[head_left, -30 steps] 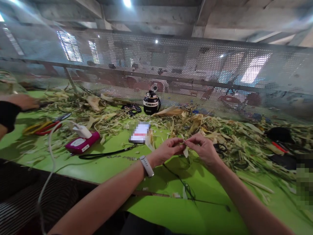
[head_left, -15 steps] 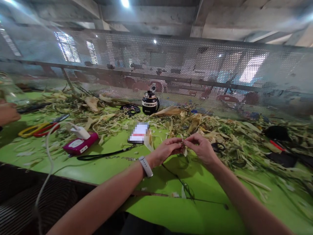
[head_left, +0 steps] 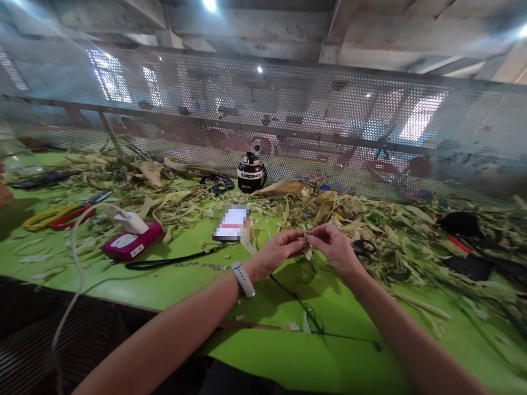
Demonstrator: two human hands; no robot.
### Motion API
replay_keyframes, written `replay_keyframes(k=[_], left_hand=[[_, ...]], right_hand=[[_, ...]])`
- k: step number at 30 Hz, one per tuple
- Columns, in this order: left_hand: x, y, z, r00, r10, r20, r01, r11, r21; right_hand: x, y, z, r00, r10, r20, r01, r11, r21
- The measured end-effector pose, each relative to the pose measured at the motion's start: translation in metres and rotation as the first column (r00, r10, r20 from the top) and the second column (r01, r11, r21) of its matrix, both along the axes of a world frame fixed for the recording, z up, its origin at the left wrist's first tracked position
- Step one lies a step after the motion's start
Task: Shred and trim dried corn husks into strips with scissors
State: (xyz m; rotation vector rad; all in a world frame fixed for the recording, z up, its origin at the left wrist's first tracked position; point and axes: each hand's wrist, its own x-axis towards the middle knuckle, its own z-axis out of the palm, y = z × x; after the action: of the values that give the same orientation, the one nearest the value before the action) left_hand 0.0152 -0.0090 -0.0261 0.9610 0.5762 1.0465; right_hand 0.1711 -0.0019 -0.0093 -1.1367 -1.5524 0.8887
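My left hand (head_left: pixel 276 251), with a pale band on its wrist, pinches at a small pale piece of dried husk (head_left: pixel 308 254). Thumb and fingertips of my right hand (head_left: pixel 334 248) meet it there, pinched on the same piece, which hangs a little below the fingers. Just what lies between the fingertips is too small to make out. Both hands are held over the green tabletop (head_left: pixel 173 299). Dark thin stems (head_left: pixel 296 299) lie below them. Close to my right hand, dark scissor-like loops (head_left: pixel 364 247) rest by the heaped husks (head_left: pixel 382 230).
A phone (head_left: pixel 233 220) with a black strap, a magenta power box (head_left: pixel 138 241) with a white charger and cable, and red-and-yellow-handled scissors (head_left: pixel 61 217) lie left. A black mug (head_left: pixel 250 174) stands before a perforated screen (head_left: pixel 263 109). Another person's hand (head_left: pixel 5 195) shows far left.
The whole view has shifted slightly, with things sitting a little further left. My hands keep the same pinch on the husk piece. The other person's hand has drawn further out at the left edge.
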Motion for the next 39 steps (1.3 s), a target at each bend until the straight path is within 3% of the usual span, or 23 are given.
replay_keyframes(k=[7,13,17,20,25,31,36,39], left_hand=[[-0.002,0.007,-0.005,0.986,0.03,-0.163,0.009,0.973,0.231],[-0.003,0.006,-0.003,0.964,0.041,-0.264,0.044,0.951,0.306],[-0.003,0.006,-0.002,0.946,0.095,-0.311,0.031,0.925,0.378],[-0.002,0.009,-0.004,0.929,0.155,-0.338,-0.015,0.924,0.382],[-0.003,0.007,0.0,0.929,0.221,-0.298,-0.091,0.915,0.394],[-0.003,0.0,0.009,0.953,0.266,-0.146,-0.213,0.93,0.301],[-0.001,0.002,0.004,0.958,0.287,-0.02,-0.28,0.945,0.167],[-0.001,0.004,0.001,0.965,0.261,0.027,-0.262,0.964,0.05]], right_hand=[[0.001,0.002,-0.001,0.995,0.095,0.008,-0.096,0.994,0.056],[0.003,0.004,-0.004,0.991,0.13,0.044,-0.133,0.99,0.053],[0.002,0.006,-0.009,0.994,0.046,0.099,-0.068,0.97,0.235],[0.002,0.004,-0.009,0.982,-0.062,0.178,-0.015,0.914,0.404],[0.0,-0.004,-0.004,0.948,-0.122,0.292,-0.07,0.82,0.569],[-0.005,-0.011,-0.001,0.951,-0.131,0.28,-0.065,0.801,0.595],[-0.007,-0.012,-0.005,0.952,-0.139,0.273,-0.059,0.792,0.607],[-0.005,-0.011,-0.01,0.935,-0.16,0.316,-0.091,0.753,0.651]])
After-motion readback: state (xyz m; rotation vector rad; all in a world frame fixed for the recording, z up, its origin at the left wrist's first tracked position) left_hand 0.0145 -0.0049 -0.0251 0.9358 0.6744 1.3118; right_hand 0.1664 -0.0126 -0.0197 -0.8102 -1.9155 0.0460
